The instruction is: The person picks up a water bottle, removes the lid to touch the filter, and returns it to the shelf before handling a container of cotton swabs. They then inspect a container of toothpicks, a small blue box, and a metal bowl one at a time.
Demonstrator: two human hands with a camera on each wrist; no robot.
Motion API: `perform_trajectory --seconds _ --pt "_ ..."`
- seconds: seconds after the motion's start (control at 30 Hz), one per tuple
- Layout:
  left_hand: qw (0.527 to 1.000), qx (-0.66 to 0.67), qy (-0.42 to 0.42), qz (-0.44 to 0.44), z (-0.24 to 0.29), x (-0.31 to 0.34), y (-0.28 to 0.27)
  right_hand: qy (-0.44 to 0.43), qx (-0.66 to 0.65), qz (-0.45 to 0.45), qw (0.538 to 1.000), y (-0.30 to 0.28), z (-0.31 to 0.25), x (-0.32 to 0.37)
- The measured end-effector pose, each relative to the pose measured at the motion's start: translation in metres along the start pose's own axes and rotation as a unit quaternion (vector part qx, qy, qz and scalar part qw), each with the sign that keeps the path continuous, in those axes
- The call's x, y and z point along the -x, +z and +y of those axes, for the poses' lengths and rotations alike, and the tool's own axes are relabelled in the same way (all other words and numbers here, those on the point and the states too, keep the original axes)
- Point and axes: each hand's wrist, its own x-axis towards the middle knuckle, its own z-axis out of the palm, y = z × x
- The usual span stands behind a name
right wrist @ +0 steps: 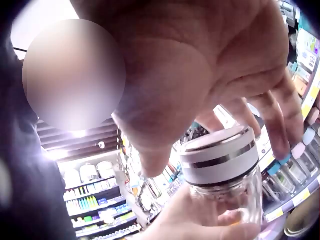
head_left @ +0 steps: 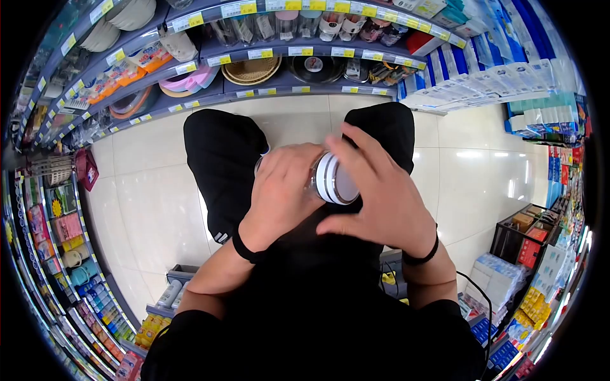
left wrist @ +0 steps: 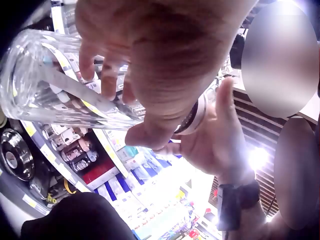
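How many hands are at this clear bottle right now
2: the left hand grips the clear bottle, and the right hand is spread around its white lid. No other hand shows.

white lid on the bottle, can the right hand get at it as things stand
Likely yes: the right hand hovers by the white lid, nothing visible stands between them, and the left hand grips the clear bottle below it.
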Motion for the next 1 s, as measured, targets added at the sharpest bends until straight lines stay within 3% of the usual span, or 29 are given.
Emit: perform_trajectory --seconds 0.03,0.13,0.2,0.33,0.4,0.53,0.6,0.63,0.7,0.73,0.8,0.83,0.9,1.0 --pt "1.0 -0.017 0.008 0.003 -0.001 0.001 0.0 0.077 -0.054 -0.039 0.995 0.004 0.004 0.002" --pt "0.999 -0.035 0.023 0.004 -0.001 -0.001 0.001 0.127 0.002 -0.098 0.987 0.005 0.008 0.002" --pt "1.0 -0.016 -0.002 0.002 0.004 0.001 0.001 -0.071 0.04 -0.02 0.997 0.006 0.015 -0.002" --pt "1.0 -0.017 -0.015 0.001 0.003 0.001 -0.001 -0.051 -0.013 0.018 0.998 0.003 0.009 -0.003" --pt "0.999 -0.046 0.006 0.0 -0.001 0.002 0.001 0.097 -0.039 -0.08 0.991 0.005 0.012 0.002" --pt "0.999 -0.035 0.003 -0.016 0.0 0.003 0.001 0.116 -0.029 -0.15 0.982 0.001 0.009 -0.003" --pt "1.0 0.002 -0.024 -0.008 -0.001 0.004 0.001 -0.064 0.018 -0.056 0.996 0.003 0.018 -0.006" --pt "1.0 0.0 -0.026 -0.006 -0.001 0.004 -0.001 -0.067 0.017 -0.057 0.996 0.004 0.015 -0.007" --pt "0.999 -0.021 -0.021 -0.019 0.0 0.002 -0.005 0.055 -0.073 -0.033 0.995 0.006 0.006 -0.006" --pt "0.999 -0.021 -0.022 -0.018 -0.001 0.002 -0.004 0.055 -0.073 -0.034 0.995 0.005 0.005 -0.005" --pt "0.999 -0.019 -0.014 -0.028 -0.006 0.004 -0.002 0.094 -0.09 -0.099 0.987 0.0 0.007 -0.004" --pt "0.999 -0.021 -0.016 -0.026 -0.006 0.003 -0.004 0.092 -0.09 -0.101 0.987 -0.004 0.007 -0.002" --pt "0.997 0.03 -0.062 -0.042 -0.003 0.002 -0.011 -0.004 -0.053 -0.057 0.997 -0.014 0.009 0.0" --pt "0.988 0.102 -0.11 -0.026 -0.002 0.006 -0.02 -0.033 -0.119 0.041 0.991 -0.027 0.016 0.004"
